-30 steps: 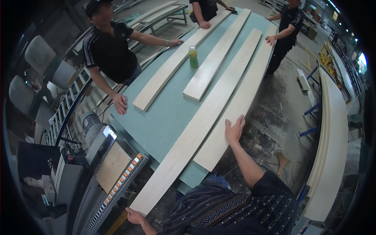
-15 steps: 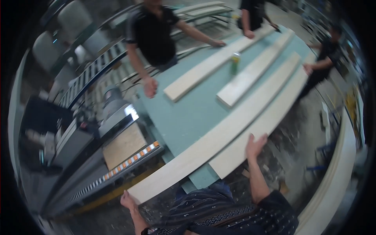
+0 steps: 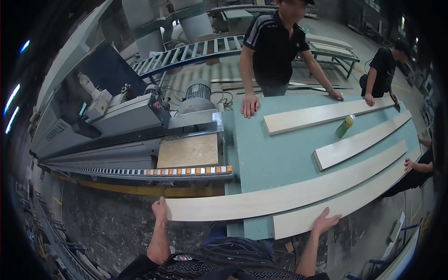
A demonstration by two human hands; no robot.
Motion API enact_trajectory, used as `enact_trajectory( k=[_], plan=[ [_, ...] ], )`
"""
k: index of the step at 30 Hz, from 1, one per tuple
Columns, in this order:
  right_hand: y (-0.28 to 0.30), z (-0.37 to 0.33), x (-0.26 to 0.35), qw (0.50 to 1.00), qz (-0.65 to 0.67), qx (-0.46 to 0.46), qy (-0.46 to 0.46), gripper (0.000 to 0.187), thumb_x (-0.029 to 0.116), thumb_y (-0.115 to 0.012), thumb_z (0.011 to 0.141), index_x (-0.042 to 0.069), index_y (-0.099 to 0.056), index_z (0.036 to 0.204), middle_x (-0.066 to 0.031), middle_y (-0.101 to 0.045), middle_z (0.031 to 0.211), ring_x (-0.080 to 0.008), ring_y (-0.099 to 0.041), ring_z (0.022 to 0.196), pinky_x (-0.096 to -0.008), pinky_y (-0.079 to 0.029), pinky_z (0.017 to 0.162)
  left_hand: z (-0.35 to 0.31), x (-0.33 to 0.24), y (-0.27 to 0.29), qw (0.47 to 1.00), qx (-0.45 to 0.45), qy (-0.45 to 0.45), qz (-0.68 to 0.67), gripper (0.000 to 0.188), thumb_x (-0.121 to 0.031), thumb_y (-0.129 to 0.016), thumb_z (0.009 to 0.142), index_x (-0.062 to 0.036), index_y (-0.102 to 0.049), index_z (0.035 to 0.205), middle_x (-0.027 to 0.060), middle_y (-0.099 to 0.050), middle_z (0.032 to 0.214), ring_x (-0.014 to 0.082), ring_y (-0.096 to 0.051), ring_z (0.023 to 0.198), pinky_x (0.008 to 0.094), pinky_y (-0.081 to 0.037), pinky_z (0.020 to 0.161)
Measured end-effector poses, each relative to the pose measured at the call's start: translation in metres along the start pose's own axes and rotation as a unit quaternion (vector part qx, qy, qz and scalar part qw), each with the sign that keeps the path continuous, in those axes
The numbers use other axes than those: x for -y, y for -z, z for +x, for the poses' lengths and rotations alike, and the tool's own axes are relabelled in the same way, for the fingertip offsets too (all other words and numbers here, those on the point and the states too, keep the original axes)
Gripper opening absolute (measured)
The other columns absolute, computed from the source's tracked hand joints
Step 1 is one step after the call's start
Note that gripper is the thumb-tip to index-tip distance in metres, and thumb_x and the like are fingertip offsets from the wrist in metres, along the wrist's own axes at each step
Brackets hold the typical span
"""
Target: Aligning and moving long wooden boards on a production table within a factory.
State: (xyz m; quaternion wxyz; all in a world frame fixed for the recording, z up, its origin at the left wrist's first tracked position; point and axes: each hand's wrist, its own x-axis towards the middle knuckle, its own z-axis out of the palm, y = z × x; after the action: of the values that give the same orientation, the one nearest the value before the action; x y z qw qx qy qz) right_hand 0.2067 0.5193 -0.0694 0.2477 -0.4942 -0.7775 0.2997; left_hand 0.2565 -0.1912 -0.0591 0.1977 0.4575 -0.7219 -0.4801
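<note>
My left hand [image 3: 160, 210] is closed on the left end of a long pale wooden board [image 3: 261, 200]. That end juts out past the edge of a green tabletop [image 3: 275, 168], on which the rest of the board lies. My right hand [image 3: 324, 221] rests against the near edge of a second pale board [image 3: 298, 223], its fingers and thumb apart. This nearer board lies alongside the first, with a narrow gap between them. What the fingertips do under its edge is hidden.
Two shorter boards [image 3: 322, 115] lie farther back, with a green bottle [image 3: 346, 126] between them. A co-worker [image 3: 275, 51] leans on the far side; others stand at the right. To the left is a long machine with an orange-and-white chain track [image 3: 186, 171] and a motor [image 3: 198, 93].
My view has swung round, so the table and boards sit more level and farther right. Both hands keep about the same places on their boards.
</note>
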Motion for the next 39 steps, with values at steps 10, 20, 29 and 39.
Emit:
enact_trajectory(
  k=[10,20,29,39],
  plan=[
    [-0.009,-0.003,-0.006,0.998,-0.004,-0.043,0.037,0.092,0.037,-0.071,0.098,-0.016,-0.024,0.157,-0.0347,-0.028,0.163,-0.0462,-0.028,0.154,-0.0486,-0.024,0.128,0.007,-0.003,0.001,0.994,0.111,-0.003,0.002,0.043,-0.03,-0.052,0.109,0.0092,-0.07,0.114,0.0129,-0.072,0.106,0.0223,-0.065,0.093,0.0385,-0.052,0.084],
    [0.015,-0.01,0.029,0.998,0.051,0.003,-0.023,0.095,0.035,-0.068,0.099,-0.009,-0.014,0.162,-0.0357,-0.018,0.166,-0.0488,-0.025,0.154,-0.0477,-0.027,0.126,0.011,0.001,0.0,0.965,0.149,-0.18,0.115,0.043,-0.027,-0.043,0.109,0.0083,-0.068,0.111,0.0175,-0.07,0.105,0.0284,-0.063,0.098,0.0388,-0.049,0.093],
    [0.009,-0.008,0.022,0.999,0.046,-0.009,-0.004,0.094,0.035,-0.069,0.099,-0.011,-0.016,0.161,-0.0376,-0.021,0.164,-0.05,-0.027,0.152,-0.0481,-0.029,0.125,-0.01,-0.029,-0.015,0.88,0.093,-0.39,0.255,0.037,-0.027,-0.06,0.106,0.0063,-0.068,0.093,0.0179,-0.068,0.091,0.032,-0.063,0.086,0.0432,-0.048,0.078],
    [0.012,-0.008,0.025,0.999,0.038,-0.001,-0.005,0.096,0.037,-0.068,0.099,-0.015,-0.015,0.16,-0.0386,-0.02,0.163,-0.0497,-0.032,0.149,-0.0466,-0.033,0.123,-0.097,-0.095,-0.107,0.826,0.274,-0.461,0.174,0.023,-0.016,-0.069,0.094,0.0002,-0.071,0.079,0.0168,-0.07,0.084,0.0371,-0.065,0.08,0.047,-0.048,0.075]
  ],
)
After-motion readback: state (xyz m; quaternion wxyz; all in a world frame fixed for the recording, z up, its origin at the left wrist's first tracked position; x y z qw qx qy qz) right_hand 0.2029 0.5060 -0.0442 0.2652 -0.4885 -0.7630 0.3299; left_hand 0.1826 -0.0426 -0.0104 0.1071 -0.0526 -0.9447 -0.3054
